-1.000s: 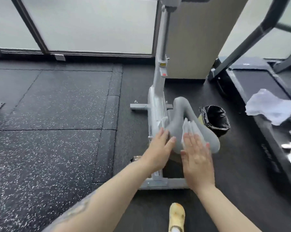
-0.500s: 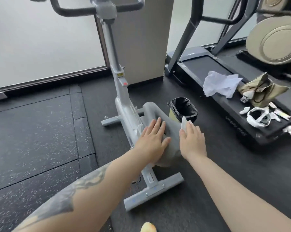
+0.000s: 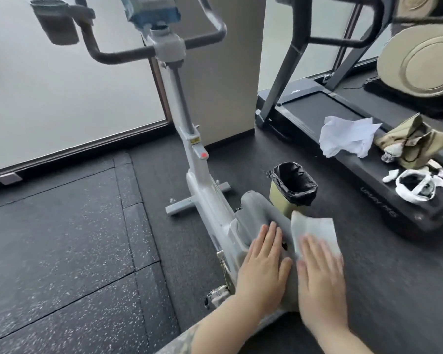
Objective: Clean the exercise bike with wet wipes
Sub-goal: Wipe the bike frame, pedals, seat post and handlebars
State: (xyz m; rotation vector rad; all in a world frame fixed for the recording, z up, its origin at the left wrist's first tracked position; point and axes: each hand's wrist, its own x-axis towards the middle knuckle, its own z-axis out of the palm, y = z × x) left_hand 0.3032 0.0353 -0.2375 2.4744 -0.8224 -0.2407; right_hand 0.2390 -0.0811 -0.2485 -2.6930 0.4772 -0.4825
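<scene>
White wet wipe (image 3: 313,232) under flat right hand (image 3: 321,279) on bike saddle (image 3: 271,213).

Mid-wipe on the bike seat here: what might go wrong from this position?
1. The wet wipe lies only under the flat right hand, unpinched; half of it overhangs the seat edge, so it may slip off onto the floor.
2. The left hand just rests flat on the seat, so the bike may shift under a hard push.
3. The trash bin stands close beside the seat; a wide stroke might knock it.
</scene>
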